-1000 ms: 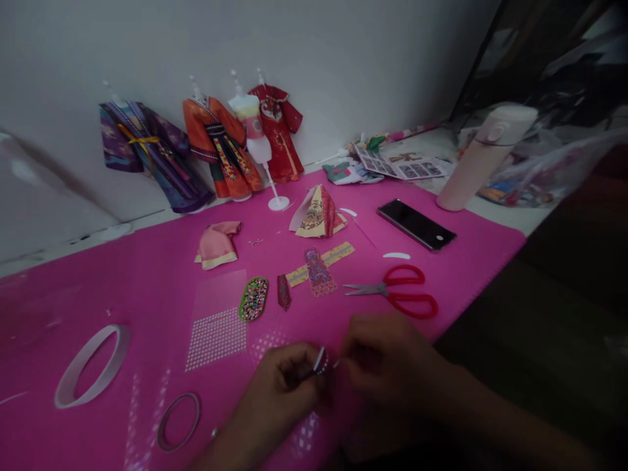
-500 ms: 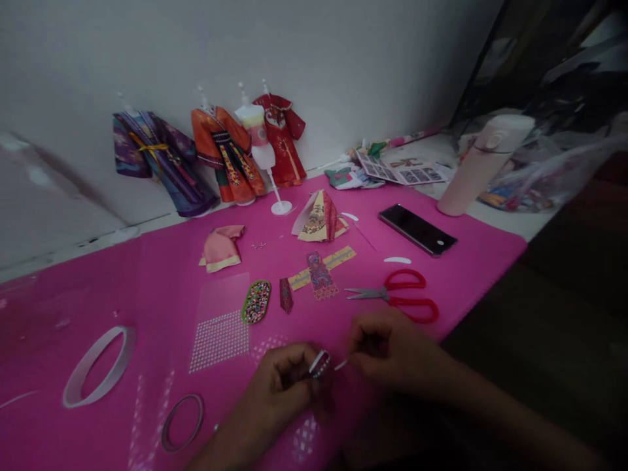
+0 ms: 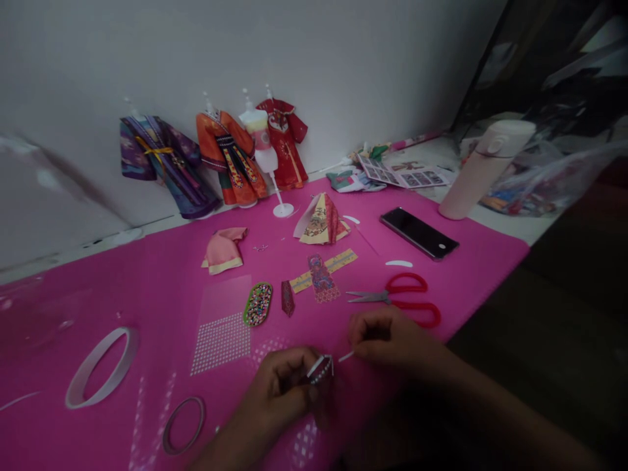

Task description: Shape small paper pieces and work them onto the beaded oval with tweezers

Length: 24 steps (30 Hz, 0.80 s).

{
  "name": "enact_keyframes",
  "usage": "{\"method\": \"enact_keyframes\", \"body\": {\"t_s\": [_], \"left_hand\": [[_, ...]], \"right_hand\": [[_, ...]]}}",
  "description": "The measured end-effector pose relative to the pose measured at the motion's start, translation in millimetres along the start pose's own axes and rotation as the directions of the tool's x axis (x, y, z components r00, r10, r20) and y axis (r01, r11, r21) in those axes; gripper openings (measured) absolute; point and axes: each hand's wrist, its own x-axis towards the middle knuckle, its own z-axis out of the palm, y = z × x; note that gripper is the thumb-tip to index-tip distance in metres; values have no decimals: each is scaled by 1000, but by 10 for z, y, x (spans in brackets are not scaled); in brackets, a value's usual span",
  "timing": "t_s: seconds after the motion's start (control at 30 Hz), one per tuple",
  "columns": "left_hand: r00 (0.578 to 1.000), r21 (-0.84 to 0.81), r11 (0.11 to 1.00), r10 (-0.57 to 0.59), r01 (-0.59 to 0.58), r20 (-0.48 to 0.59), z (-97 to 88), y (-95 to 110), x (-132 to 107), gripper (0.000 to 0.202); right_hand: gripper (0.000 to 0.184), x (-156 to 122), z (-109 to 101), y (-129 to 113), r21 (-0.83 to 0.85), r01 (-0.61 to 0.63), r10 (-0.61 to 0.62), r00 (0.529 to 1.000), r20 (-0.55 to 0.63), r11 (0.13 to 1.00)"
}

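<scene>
Between the fingertips of my left hand (image 3: pixel 289 386), which is closed, sits a small dark red fabric piece (image 3: pixel 322 370). It has a white strip along one edge and a row of pale dots. My right hand (image 3: pixel 377 335) pinches a thin white strip (image 3: pixel 346 356), whose free end points toward the fabric piece, a short gap away. Just beyond my right hand lie red-handled scissors (image 3: pixel 387 297), their blades apart. A patterned tie-shaped piece (image 3: pixel 287 298) and a patterned panel (image 3: pixel 321 278) across a yellow strip (image 3: pixel 343 260) rest farther off.
Left of centre are a green tray of beads (image 3: pixel 258 304), a sheet of small gems (image 3: pixel 220 343) and two tape rolls (image 3: pixel 76 386). Behind are a pink doll top (image 3: pixel 224 250), a skirt (image 3: pixel 318 222) and dressed mannequins (image 3: pixel 230 157). A phone (image 3: pixel 419 232) and bottle (image 3: pixel 483 173) stand right.
The view has shifted slightly. My right hand has drawn the white strip a little away from the fabric piece. My left hand keeps its hold.
</scene>
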Motion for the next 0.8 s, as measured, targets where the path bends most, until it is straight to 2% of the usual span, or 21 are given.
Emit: {"method": "enact_keyframes", "body": {"t_s": [0.2,0.4,0.57,0.8], "left_hand": [[999,76,997,-30,29,13,1,6,-12,7],[994,138,985,-105,107,-20,20,-20,-3,6],[988,193,969,-145,152,-50,35,-18,-1,5],[980,235,956,-147,175,-131,28,-41,24,11]], "right_hand": [[12,20,56,10,148,2,-16,995,94,989],[16,-20,140,11,172,-3,-16,993,113,985],[20,-28,140,2,135,-1,-15,993,117,991],[8,-35,120,-25,-26,-8,9,1000,20,1000]]}}
